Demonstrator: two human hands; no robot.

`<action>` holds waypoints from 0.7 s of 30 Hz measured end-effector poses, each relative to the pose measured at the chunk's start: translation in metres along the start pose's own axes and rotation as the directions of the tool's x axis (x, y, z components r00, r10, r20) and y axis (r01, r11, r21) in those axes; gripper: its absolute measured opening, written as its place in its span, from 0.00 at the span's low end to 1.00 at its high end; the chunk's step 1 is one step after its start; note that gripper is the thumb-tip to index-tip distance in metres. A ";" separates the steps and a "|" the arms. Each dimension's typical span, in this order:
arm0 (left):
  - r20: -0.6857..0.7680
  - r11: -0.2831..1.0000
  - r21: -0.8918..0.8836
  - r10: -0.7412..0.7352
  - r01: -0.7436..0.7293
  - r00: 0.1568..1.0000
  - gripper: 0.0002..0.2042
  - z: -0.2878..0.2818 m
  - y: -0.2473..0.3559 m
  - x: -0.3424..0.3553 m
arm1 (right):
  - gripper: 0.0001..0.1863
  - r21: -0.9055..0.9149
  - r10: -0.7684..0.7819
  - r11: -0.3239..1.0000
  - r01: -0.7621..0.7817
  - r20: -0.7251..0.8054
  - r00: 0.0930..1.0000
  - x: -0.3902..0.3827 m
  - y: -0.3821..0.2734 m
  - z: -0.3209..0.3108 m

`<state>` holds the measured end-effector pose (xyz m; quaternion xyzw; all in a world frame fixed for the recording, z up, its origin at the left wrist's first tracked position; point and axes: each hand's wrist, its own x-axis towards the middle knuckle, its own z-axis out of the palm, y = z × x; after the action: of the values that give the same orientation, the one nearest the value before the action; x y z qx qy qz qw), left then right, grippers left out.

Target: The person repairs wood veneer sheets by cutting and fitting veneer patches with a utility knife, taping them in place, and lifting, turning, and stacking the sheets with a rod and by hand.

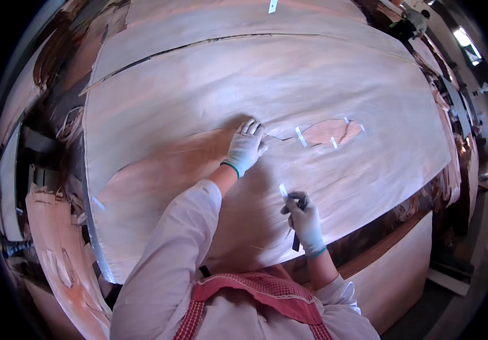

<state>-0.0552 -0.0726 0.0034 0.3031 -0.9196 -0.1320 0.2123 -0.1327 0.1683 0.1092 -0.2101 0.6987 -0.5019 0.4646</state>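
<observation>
A large pale wood veneer sheet [363, 170] lies spread in front of me. My left hand [245, 148], in a white glove with a green cuff, rests on it with fingers stretched out, beside a split that runs right toward an oval pinkish veneer patch [326, 131]. Several short tape strips, one of them a pale strip [301, 136], cross the patch's edge. Closer to me, my right hand [305, 221], gloved too with darkened fingertips, pinches a short piece of white tape [282, 190]. A dark flat object [296, 242] shows below that hand; whether it is held I cannot tell.
A long thin dark-edged strip [210, 41] lies across the sheet's far part. Torn veneer pieces [57, 243] hang at the left. A stack of sheets [394, 272] stands at the near right. Another person [416, 24] bends over at the far right.
</observation>
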 end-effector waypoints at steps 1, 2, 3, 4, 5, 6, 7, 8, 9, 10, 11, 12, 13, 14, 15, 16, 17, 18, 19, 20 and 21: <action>0.011 1.000 0.004 -0.011 0.011 1.000 0.24 0.009 -0.003 0.002 | 0.08 -0.012 0.030 0.999 -0.030 -0.033 0.999 0.014 0.000 -0.008; 0.028 0.999 -0.039 -0.015 0.016 0.999 0.24 0.014 -0.006 0.003 | 0.09 -0.027 -0.010 1.000 0.009 -0.043 0.999 0.032 0.003 -0.012; 0.044 0.997 -0.079 -0.019 0.022 0.999 0.23 0.017 -0.011 0.003 | 0.07 -0.033 0.001 0.999 -0.004 -0.078 0.997 0.048 0.004 -0.013; 0.058 0.997 -0.071 -0.018 0.022 0.998 0.23 0.018 -0.009 0.003 | 0.07 -0.067 -0.032 0.997 0.027 -0.076 0.997 0.068 0.007 -0.015; 0.065 0.998 -0.063 -0.024 0.028 0.998 0.23 0.020 -0.008 0.001 | 0.08 -0.098 -0.070 0.993 0.063 -0.068 0.995 0.088 0.007 -0.012; 0.062 0.996 -0.062 -0.056 0.060 0.996 0.23 0.021 -0.008 0.000 | 0.09 -0.067 -0.054 0.997 0.049 -0.080 0.995 0.108 0.007 -0.006; 0.057 0.994 -0.059 -0.092 0.095 0.994 0.22 0.020 -0.009 -0.002 | 0.10 -0.038 -0.040 0.999 0.037 -0.088 0.995 0.128 0.006 0.002; 0.062 0.990 -0.093 -0.100 0.106 0.993 0.23 0.021 -0.005 0.000 | 0.11 -0.045 -0.086 0.996 0.082 -0.095 0.992 0.149 0.010 0.006; 0.067 0.990 -0.091 -0.100 0.105 0.993 0.23 0.020 -0.003 0.002 | 0.12 -0.051 -0.134 0.990 0.129 -0.100 0.986 0.169 0.013 0.012; 0.045 0.978 -0.173 -0.111 0.117 0.993 0.23 0.021 -0.002 0.002 | 0.12 -0.048 -0.129 0.991 0.125 -0.106 0.986 0.189 0.015 0.017; 0.026 0.958 -0.258 -0.122 0.124 0.992 0.22 0.022 -0.001 0.003 | 0.13 -0.130 -0.096 0.988 0.082 -0.108 0.989 0.207 0.015 0.022; 0.033 0.957 -0.261 -0.118 0.122 0.993 0.22 0.023 -0.002 0.004 | 0.14 -0.213 -0.061 0.976 0.037 -0.110 0.992 0.218 0.014 0.028; 0.047 0.980 -0.176 -0.081 0.088 0.996 0.21 0.024 -0.002 0.005 | 0.14 -0.215 -0.059 0.976 0.034 -0.111 0.992 0.224 0.011 0.033; 0.064 0.994 -0.094 -0.043 0.049 0.997 0.20 0.025 -0.001 0.007 | 0.14 -0.243 -0.006 0.970 -0.023 -0.119 0.993 0.229 0.008 0.036; 0.064 0.993 -0.105 -0.038 0.044 0.997 0.20 0.027 0.002 0.008 | 0.16 -0.272 0.046 0.959 -0.081 -0.132 0.990 0.230 0.007 0.036; 0.054 0.996 -0.076 -0.038 0.042 0.998 0.19 0.025 -0.004 0.003 | 0.14 -0.239 0.001 0.971 -0.031 -0.126 0.992 0.219 0.003 0.043; 0.038 0.998 -0.054 -0.026 0.028 0.999 0.18 0.024 -0.007 0.001 | 0.14 -0.242 0.000 0.970 -0.031 -0.125 0.992 0.210 0.007 0.041; 0.037 0.998 -0.056 -0.028 0.030 0.999 0.18 0.023 -0.011 0.001 | 0.14 -0.265 0.002 0.964 -0.024 -0.082 0.997 0.199 0.012 0.035; -0.028 0.999 -0.048 -0.024 0.023 0.999 0.17 0.025 -0.013 0.002 | 0.14 -0.289 0.002 0.957 -0.014 -0.042 0.999 0.188 0.015 0.030; -0.088 0.999 -0.043 -0.020 0.016 0.996 0.16 0.026 -0.013 0.002 | 0.14 -0.294 0.005 0.956 -0.018 -0.047 0.999 0.178 0.021 0.029; -0.088 0.999 -0.049 -0.021 0.017 0.996 0.16 0.027 -0.014 0.003 | 0.14 -0.193 0.032 0.980 -0.044 -0.062 0.998 0.169 0.027 0.030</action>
<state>-0.0634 -0.0822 -0.0244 0.3122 -0.9030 -0.1425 0.2585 -0.1835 0.0360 0.0094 -0.2263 0.7615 -0.4283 0.4307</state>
